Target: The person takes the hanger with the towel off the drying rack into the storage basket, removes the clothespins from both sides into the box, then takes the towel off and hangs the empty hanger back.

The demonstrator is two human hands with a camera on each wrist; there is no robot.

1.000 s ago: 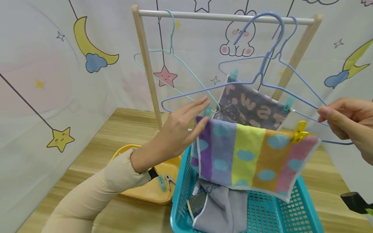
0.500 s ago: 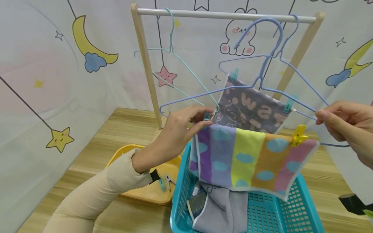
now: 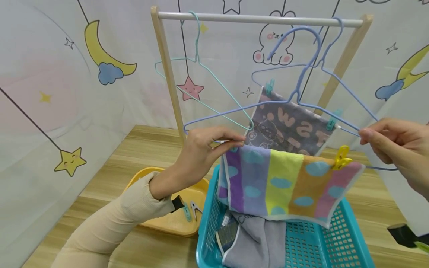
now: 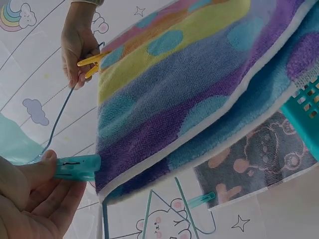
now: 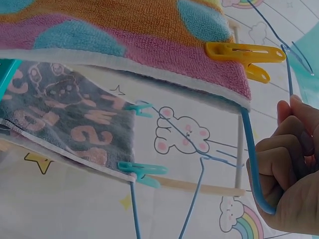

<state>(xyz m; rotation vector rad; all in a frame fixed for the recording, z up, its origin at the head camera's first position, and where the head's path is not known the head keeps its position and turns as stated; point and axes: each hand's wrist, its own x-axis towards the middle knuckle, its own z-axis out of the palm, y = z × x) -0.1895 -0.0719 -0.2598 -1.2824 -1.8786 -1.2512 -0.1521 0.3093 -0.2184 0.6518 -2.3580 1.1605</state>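
Observation:
My right hand (image 3: 400,147) pinches the right end of a blue hanger (image 3: 297,93) between thumb and fingers, keeping it in the air. Over its bottom bar is folded a striped, dotted towel (image 3: 285,182). A yellow clothespin (image 3: 342,158) clips the towel's right end to the bar. At the purple end, my left hand (image 3: 201,152) pinches a teal clothespin (image 4: 77,168) by its handles; in the left wrist view its tip sits at the towel's folded edge. In the head view the left fingers mostly hide that clothespin.
Behind stands a rack (image 3: 261,16) bearing a mint hanger (image 3: 197,48) and another blue hanger with a grey patterned towel (image 3: 285,123). Below are a teal basket (image 3: 202,238) with grey cloth (image 3: 261,238) and a yellow tray (image 3: 161,227) with loose clips.
My left hand's straight fingers beside the teal clothespin have closed into a pinch on it. The hanger and striped towel have come down slightly, with the right hand still gripping the hanger.

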